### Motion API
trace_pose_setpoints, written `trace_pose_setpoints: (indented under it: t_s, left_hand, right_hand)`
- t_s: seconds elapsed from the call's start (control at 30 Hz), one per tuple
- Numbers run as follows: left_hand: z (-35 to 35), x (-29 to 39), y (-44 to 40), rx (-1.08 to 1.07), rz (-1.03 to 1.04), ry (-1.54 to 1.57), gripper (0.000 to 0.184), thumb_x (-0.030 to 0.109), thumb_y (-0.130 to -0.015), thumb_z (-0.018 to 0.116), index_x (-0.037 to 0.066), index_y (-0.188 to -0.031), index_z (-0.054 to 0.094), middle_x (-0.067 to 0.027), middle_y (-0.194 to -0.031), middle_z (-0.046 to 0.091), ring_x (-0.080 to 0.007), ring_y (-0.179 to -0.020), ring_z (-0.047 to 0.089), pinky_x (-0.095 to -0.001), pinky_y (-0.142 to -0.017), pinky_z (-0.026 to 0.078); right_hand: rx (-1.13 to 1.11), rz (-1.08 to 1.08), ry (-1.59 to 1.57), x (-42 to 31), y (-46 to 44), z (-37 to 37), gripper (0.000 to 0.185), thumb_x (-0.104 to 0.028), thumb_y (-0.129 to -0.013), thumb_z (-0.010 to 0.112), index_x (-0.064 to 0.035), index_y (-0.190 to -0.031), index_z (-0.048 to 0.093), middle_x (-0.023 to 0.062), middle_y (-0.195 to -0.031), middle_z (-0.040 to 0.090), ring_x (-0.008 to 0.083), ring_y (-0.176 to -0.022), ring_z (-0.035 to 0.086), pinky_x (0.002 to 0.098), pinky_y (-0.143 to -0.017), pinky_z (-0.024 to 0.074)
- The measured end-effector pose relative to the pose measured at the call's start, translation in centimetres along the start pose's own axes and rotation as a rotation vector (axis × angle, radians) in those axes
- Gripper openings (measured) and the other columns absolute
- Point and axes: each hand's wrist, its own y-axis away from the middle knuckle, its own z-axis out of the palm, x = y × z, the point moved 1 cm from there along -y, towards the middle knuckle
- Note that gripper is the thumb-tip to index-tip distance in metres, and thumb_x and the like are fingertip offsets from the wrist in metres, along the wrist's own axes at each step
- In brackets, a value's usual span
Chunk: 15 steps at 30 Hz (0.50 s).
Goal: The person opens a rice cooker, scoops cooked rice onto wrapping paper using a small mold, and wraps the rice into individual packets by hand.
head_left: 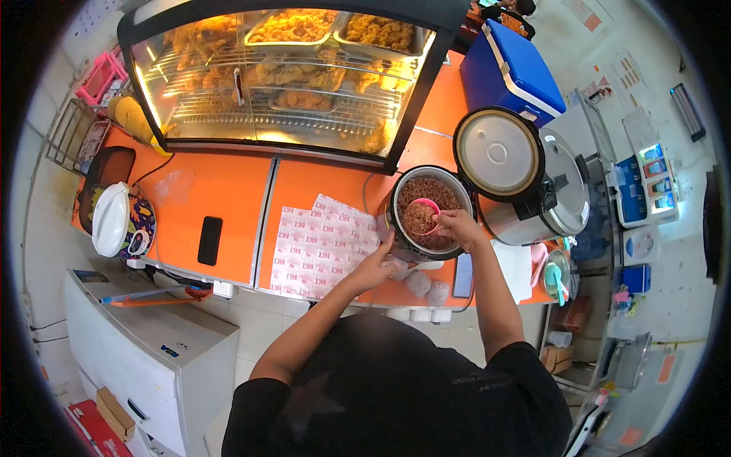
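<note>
An open rice cooker [386, 199] in front of me holds brownish-red rice [428, 186]. My right hand [457, 228] reaches over its near rim, fingers closed on a small pink cup [437, 206] filled with the same rice. The cup sits inside the pot, at the level of the rice. Against the cooker's near left side rests my left hand [371, 268], thumb up along the wall and the other fingers partly hidden. Wrapped rice balls [418, 283] lie just beside that hand, near a white spoon-like utensil [428, 265].
Printed wrapping paper [324, 247] spreads left of the cooker. Behind stands a lit warmer [278, 145] with fried chicken. A raised cooker lid [499, 152], a second silver cooker [567, 202] and a blue cooler [506, 72] are on the right. Phones [210, 241] lie on the orange counter [179, 255].
</note>
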Motion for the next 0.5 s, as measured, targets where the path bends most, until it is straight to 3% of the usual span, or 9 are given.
trace_pose_setpoints:
  t_s: [0.07,0.17,0.23,0.37,0.5]
  left_hand:
    - [0.1,0.1,0.1,0.075,0.060,-0.073,0.088,0.009,-0.099,0.060,0.016,-0.168,0.005,-0.0178,-0.140,0.057,-0.0209,-0.115,0.060,-0.0325,-0.096,0.051]
    - [0.8,0.4,-0.1,0.112,0.045,0.011,0.083,0.007,-0.100,0.059,0.014,-0.167,0.012,-0.0183,-0.142,0.058,-0.0239,-0.124,0.061,-0.0362,-0.107,0.046]
    - [1.1,0.0,-0.4,0.086,0.019,0.002,0.084,0.006,-0.100,0.059,0.015,-0.167,0.011,-0.0181,-0.141,0.059,-0.0242,-0.123,0.061,-0.0359,-0.106,0.047]
    - [1.1,-0.7,-0.8,0.075,0.020,-0.078,0.085,0.006,-0.100,0.059,0.014,-0.167,0.009,-0.0194,-0.140,0.059,-0.0251,-0.123,0.062,-0.0347,-0.104,0.048]
    - [1.4,-0.3,-0.7,0.096,0.069,-0.066,0.085,0.004,-0.099,0.057,0.013,-0.167,0.007,-0.0180,-0.141,0.059,-0.0253,-0.125,0.063,-0.0353,-0.105,0.048]
  right_hand:
    - [0.052,-0.114,0.126,0.1,-0.3,0.5,0.034,-0.022,-0.092,0.077,0.0066,-0.109,0.075,0.0080,-0.092,0.075,0.0108,-0.077,0.069,0.0247,-0.072,0.0575]
    - [0.137,-0.296,0.424,0.2,-1.4,3.3,0.033,-0.023,-0.090,0.078,0.0060,-0.105,0.076,0.0074,-0.086,0.075,0.0118,-0.072,0.069,0.0274,-0.066,0.0561]
    - [0.169,-0.332,0.530,-0.6,-1.1,5.2,0.032,-0.022,-0.087,0.080,0.0058,-0.103,0.077,0.0066,-0.081,0.075,0.0119,-0.069,0.069,0.0292,-0.063,0.0545]
    - [0.080,-0.224,0.310,-0.5,-0.3,4.8,0.030,-0.020,-0.085,0.081,0.0047,-0.100,0.078,0.0047,-0.078,0.074,0.0120,-0.068,0.067,0.0284,-0.065,0.0528]
    - [-0.057,-0.119,0.050,1.1,-1.2,1.3,0.030,-0.021,-0.090,0.078,0.0043,-0.106,0.076,0.0059,-0.093,0.074,0.0116,-0.078,0.068,0.0272,-0.070,0.0545]
